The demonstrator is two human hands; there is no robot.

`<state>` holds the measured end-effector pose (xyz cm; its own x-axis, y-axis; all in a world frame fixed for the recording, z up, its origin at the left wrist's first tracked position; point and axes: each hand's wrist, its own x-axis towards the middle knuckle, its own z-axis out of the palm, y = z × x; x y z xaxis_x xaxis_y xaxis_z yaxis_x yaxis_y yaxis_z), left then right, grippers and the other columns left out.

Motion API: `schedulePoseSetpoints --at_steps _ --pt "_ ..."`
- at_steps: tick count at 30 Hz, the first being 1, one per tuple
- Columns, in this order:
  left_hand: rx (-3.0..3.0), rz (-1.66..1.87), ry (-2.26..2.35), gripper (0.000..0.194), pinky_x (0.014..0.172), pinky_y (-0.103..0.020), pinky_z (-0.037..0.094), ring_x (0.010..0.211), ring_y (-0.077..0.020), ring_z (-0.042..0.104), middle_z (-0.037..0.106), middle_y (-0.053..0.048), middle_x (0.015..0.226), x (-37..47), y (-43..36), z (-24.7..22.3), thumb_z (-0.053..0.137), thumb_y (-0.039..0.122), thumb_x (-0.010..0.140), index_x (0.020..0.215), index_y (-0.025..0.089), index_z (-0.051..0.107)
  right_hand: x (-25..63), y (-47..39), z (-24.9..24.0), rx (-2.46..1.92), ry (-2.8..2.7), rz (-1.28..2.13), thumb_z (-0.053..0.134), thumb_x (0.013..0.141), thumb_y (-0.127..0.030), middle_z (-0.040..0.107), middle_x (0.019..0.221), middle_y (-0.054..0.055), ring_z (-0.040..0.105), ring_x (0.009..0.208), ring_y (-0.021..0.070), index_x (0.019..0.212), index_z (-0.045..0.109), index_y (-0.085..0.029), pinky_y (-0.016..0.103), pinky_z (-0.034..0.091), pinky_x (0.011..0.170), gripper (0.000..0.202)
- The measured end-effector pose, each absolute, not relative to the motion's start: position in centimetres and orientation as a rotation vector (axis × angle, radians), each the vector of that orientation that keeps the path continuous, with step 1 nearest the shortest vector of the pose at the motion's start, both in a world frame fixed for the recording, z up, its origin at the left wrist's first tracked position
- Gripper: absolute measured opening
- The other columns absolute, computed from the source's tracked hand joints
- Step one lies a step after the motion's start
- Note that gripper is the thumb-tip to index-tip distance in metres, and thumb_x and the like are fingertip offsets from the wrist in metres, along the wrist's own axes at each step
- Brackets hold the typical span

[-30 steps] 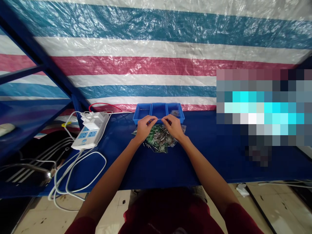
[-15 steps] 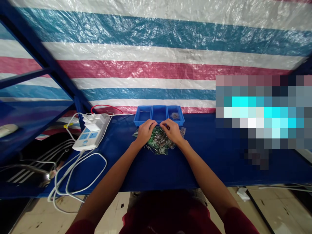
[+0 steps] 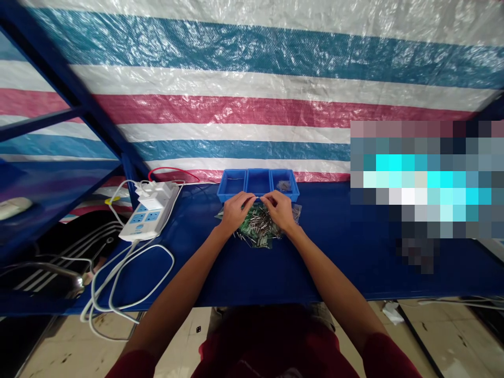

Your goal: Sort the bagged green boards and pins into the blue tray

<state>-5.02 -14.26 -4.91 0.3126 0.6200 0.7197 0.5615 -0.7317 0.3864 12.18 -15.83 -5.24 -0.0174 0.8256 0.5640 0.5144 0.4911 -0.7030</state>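
Note:
My left hand (image 3: 236,211) and my right hand (image 3: 279,210) are raised over the middle of the table, fingertips almost meeting. Both are closed in a pinch, thumb against fingers, on a small pin-like metal piece (image 3: 258,197) stretched between them; its exact kind is too small to tell. Below lies a pile of slim metal pieces (image 3: 260,220) on green and clear plastic bags (image 3: 247,227). Just beyond my fingers stands a blue three-compartment tray (image 3: 258,198). Its right compartment holds a clear little bag (image 3: 284,186), and a thin piece lies in the left one.
To the left on the blue table (image 3: 252,278) lies a white power strip (image 3: 142,224) with plugged-in chargers and a looped white cable (image 3: 171,257). A red wire (image 3: 173,168) runs behind it. A striped plastic sheet (image 3: 244,113) hangs at the back. The right side is pixelated.
My hands keep the same pinch above the pile, fingertips shifted only slightly. The whole view has moved a little; tray and pile stay in place.

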Motion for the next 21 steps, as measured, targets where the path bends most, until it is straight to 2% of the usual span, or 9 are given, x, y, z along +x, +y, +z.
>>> schedulePoseSetpoints --at_steps 5,10,17,21 --pt "2.415 1.448 1.152 0.031 0.062 -0.024 0.044 0.060 -0.0116 0.054 0.065 -0.002 0.076 -4.9 -14.3 -5.0 0.045 0.041 0.098 0.089 0.018 0.065 12.3 -16.0 -4.9 -1.098 -1.675 0.445 0.052 0.091 -0.045 0.060 0.075 0.003 0.051 0.064 0.0158 0.085 0.067 -0.021 0.030 0.042 0.065 0.029" --pt "2.383 1.436 1.142 0.035 0.062 -0.025 0.043 0.061 -0.0127 0.055 0.064 -0.002 0.071 -5.0 -14.2 -5.2 0.043 0.041 0.098 0.082 0.018 0.064 12.3 -16.4 -4.6 -1.055 -1.675 0.473 0.050 0.092 -0.048 0.059 0.074 0.003 0.049 0.064 0.0158 0.081 0.065 -0.021 0.030 0.041 0.064 0.033" --pt "2.335 1.508 1.097 0.029 0.061 -0.026 0.045 0.061 -0.0119 0.056 0.071 -0.006 0.086 -4.9 -14.6 -4.5 0.050 0.040 0.096 0.096 0.018 0.071 12.2 -16.4 -4.5 -1.040 -1.699 0.523 0.047 0.092 -0.052 0.056 0.069 0.002 0.049 0.064 0.0160 0.074 0.065 -0.021 0.030 0.040 0.064 0.040" --pt "2.281 1.547 1.035 0.028 0.061 -0.027 0.048 0.067 -0.0135 0.061 0.072 -0.006 0.089 -4.9 -14.8 -4.1 0.053 0.038 0.095 0.096 0.019 0.072 12.2 -16.4 -4.5 -1.032 -1.680 0.529 0.050 0.091 -0.050 0.059 0.074 0.003 0.051 0.065 0.0162 0.082 0.068 -0.021 0.030 0.041 0.064 0.035"
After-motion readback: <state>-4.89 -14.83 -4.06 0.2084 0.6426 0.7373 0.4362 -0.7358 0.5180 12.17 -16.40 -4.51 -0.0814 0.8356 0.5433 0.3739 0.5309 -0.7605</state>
